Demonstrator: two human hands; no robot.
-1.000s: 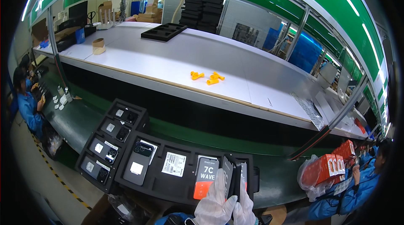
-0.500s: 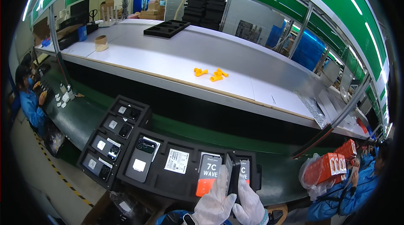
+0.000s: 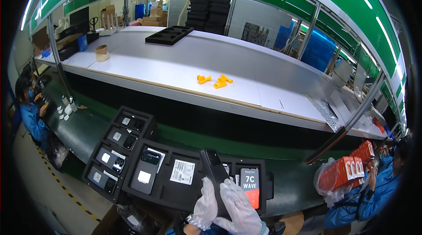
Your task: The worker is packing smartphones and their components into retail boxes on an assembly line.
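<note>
Between my two white-gloved hands is a dark smartphone, held tilted above the black foam tray. My left hand is closed along its left edge. My right hand lies against its right side and covers its lower part. In the tray's right compartment sits a smartphone with a black and orange front. A white printed label lies in the middle compartment. To its left is a grey smartphone, camera side up, with a white sticker. The held phone hides much of the compartment behind it.
A second foam tray with several phones adjoins on the left. Beyond the green belt, a white shelf carries yellow pieces, a tape roll and a black tray. Co-workers sit at left and right, near red boxes.
The held smartphone has moved left and turned from edge-on to show a broad dark face. Both hands moved with it, uncovering the right compartment's phone. The whole view has shifted slightly.
</note>
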